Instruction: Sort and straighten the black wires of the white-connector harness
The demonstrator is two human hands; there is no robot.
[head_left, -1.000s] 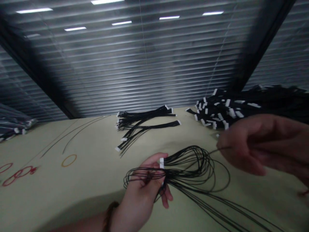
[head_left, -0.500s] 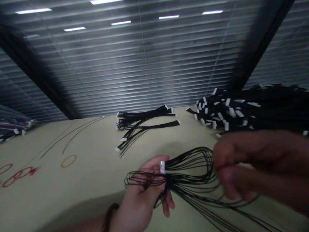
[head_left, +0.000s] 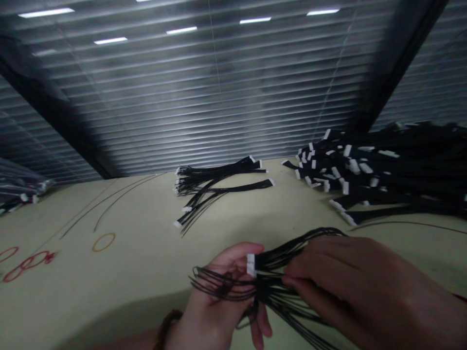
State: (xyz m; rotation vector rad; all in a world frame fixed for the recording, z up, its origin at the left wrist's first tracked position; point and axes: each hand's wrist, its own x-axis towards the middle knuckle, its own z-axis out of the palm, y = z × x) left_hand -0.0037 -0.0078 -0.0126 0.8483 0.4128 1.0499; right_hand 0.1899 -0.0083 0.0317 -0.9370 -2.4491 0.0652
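Note:
My left hand point(head_left: 215, 301) is closed around a black wire harness point(head_left: 272, 290), low in the middle of the head view. A white connector point(head_left: 251, 265) on the harness shows by the left fingertips, its wires running off to the right. Several thin wire ends poke out to the left across that palm. Reaching in from the right, my right hand point(head_left: 350, 287) has its thumb and fingers pinched together at the wires, close to the connector. Its back hides much of the wire bundle, and exactly which wires lie in the pinch is hard to make out.
Several black harnesses point(head_left: 226, 187) with white connectors lie mid-table. A big heap of similar harnesses point(head_left: 401, 170) fills the right side. Yellow point(head_left: 104, 242) and red rubber bands point(head_left: 29, 265) lie at left, near loose wires point(head_left: 109, 199). A plastic bag point(head_left: 22, 187) is far left. Blinds point(head_left: 219, 97) stand behind.
My right hand has moved left and down from beside the wire loops to the wires near the connector. My left hand keeps its hold, shifted slightly right and down.

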